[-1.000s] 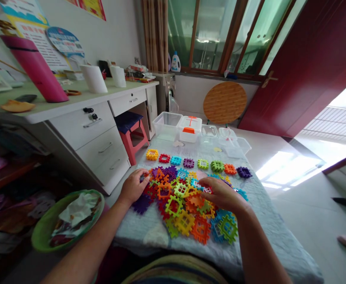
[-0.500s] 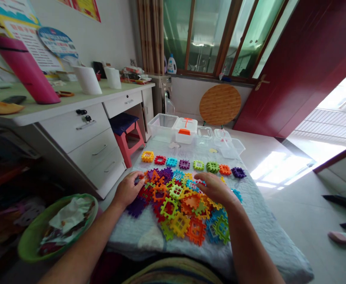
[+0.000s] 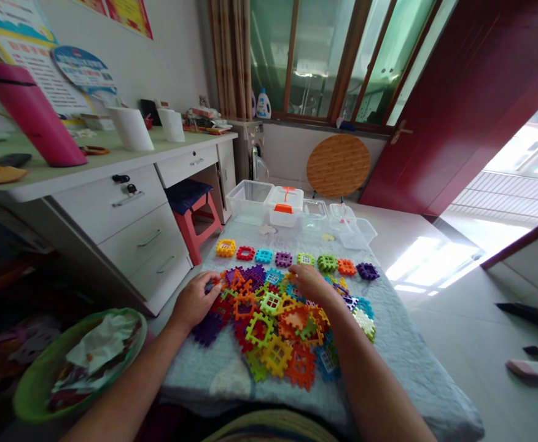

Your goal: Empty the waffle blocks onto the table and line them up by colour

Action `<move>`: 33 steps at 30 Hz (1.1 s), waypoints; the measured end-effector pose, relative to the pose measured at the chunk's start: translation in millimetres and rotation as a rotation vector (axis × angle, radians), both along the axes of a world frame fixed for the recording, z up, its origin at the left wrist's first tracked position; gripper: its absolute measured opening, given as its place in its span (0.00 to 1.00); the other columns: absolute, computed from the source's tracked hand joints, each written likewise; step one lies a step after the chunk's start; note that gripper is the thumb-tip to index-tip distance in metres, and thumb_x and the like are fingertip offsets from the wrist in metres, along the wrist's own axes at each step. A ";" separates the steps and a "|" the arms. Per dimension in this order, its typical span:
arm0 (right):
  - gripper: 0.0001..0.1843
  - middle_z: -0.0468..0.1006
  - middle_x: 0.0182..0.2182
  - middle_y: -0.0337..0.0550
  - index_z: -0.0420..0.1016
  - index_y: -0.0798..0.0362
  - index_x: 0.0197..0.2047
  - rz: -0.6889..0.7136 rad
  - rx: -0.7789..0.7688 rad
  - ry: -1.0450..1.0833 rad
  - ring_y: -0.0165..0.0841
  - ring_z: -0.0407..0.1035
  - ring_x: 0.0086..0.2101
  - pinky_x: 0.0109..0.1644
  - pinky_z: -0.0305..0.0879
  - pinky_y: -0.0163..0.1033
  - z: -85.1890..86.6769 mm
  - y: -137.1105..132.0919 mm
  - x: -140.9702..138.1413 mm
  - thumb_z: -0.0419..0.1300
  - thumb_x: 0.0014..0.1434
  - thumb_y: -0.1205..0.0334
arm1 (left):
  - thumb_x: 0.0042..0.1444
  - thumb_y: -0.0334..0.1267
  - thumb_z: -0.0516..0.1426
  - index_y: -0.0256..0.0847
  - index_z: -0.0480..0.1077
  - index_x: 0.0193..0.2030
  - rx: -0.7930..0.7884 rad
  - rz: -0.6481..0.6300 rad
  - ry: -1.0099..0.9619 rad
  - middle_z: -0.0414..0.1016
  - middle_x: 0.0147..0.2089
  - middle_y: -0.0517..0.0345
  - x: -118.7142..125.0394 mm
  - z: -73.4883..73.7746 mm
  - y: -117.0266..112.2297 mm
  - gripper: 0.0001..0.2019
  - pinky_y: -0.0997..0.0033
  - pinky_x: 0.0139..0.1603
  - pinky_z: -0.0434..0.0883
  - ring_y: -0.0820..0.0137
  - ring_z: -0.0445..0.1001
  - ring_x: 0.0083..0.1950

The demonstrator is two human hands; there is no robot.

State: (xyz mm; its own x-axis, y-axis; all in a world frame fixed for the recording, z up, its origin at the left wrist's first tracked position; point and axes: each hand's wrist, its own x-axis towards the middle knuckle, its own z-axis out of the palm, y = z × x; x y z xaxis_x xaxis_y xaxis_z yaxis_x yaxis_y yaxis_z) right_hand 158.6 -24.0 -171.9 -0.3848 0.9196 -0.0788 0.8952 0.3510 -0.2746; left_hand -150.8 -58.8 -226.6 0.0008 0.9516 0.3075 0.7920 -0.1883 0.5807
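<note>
A heap of colourful plastic interlocking blocks [image 3: 276, 356], square with toothed edges and some with window grids, lies on the cloth-covered table [image 3: 416, 374]. At the heap's left edge is my left hand [image 3: 198, 299], its thumb and fingers curled round a small reddish piece that is mostly hidden. My right hand [image 3: 311, 283] reaches over the back of the heap with fingers apart, the tips close to a yellow piece; its palm hides the pieces beneath. Behind the heap runs a row of block stacks, from a yellow stack [image 3: 225, 248] to a dark purple stack [image 3: 368, 271].
Clear plastic boxes [image 3: 249, 201] and a lidded box with an orange latch [image 3: 284, 209] stand at the table's far end. A green waste basket [image 3: 24, 393] is on the floor at left, beside the white desk [image 3: 133, 236]. A pink stool [image 3: 199, 230] stands beyond.
My right hand has moved left and forward across the heap, uncovering blocks on the right side. My left hand stays near the left edge. The view has shifted slightly.
</note>
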 end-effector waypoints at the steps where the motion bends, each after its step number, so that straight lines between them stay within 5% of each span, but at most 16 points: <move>1: 0.14 0.79 0.42 0.50 0.77 0.55 0.43 -0.002 0.006 0.004 0.37 0.71 0.44 0.48 0.60 0.36 -1.5 0.4 0.6 0.53 0.59 0.73 | 0.56 0.47 0.51 0.43 0.71 0.40 0.000 0.000 0.001 0.78 0.45 0.53 -0.1 -0.2 0.2 0.13 0.62 0.54 0.71 0.61 0.76 0.48; 9: 0.14 0.76 0.40 0.48 0.76 0.56 0.43 -0.077 0.105 0.148 0.34 0.69 0.43 0.49 0.60 0.36 2.5 -0.6 11.4 0.53 0.57 0.75 | 0.56 0.47 0.51 0.42 0.72 0.40 0.005 0.005 0.004 0.78 0.45 0.52 -0.7 -1.1 0.8 0.14 0.62 0.54 0.71 0.61 0.76 0.48; 18: 0.05 0.71 0.29 0.39 0.71 0.52 0.33 -0.203 0.278 0.342 0.31 0.64 0.31 0.37 0.58 0.36 29.6 -38.7 77.0 0.56 0.55 0.70 | 0.55 0.47 0.51 0.41 0.72 0.41 0.012 -0.007 0.028 0.78 0.46 0.50 -3.6 -5.6 3.7 0.15 0.62 0.56 0.70 0.60 0.76 0.49; 22: 0.05 0.70 0.30 0.40 0.70 0.52 0.32 -0.243 0.296 0.278 0.32 0.64 0.32 0.38 0.58 0.37 19.0 -61.4 93.7 0.54 0.56 0.69 | 0.55 0.48 0.52 0.41 0.72 0.42 0.019 -0.009 0.045 0.78 0.47 0.51 -5.4 -10.6 5.9 0.16 0.61 0.56 0.70 0.59 0.76 0.49; 27: 0.03 0.70 0.36 0.42 0.71 0.51 0.35 -0.133 0.179 0.248 0.34 0.66 0.38 0.44 0.62 0.39 0.1 -82.5 98.9 0.56 0.57 0.65 | 0.56 0.48 0.51 0.41 0.72 0.42 0.012 -0.019 0.062 0.79 0.47 0.51 -6.4 -11.7 6.8 0.16 0.62 0.57 0.69 0.60 0.76 0.49; 33: 0.27 0.72 0.51 0.49 0.68 0.51 0.56 -0.195 0.141 0.206 0.44 0.63 0.52 0.57 0.60 0.50 -3.1 -96.7 100.1 0.64 0.52 0.59 | 0.55 0.49 0.51 0.41 0.72 0.42 0.021 -0.016 0.070 0.79 0.46 0.51 -8.0 -13.0 8.6 0.17 0.61 0.57 0.69 0.60 0.76 0.49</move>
State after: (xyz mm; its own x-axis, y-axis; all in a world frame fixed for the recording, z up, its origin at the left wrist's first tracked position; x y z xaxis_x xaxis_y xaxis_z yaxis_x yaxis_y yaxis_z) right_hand 258.7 -120.7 -175.0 -0.1948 0.9740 0.1158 0.8799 0.2257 -0.4181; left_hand -158.8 -50.2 -239.6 0.0382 0.9446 0.3261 0.8275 -0.2129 0.5196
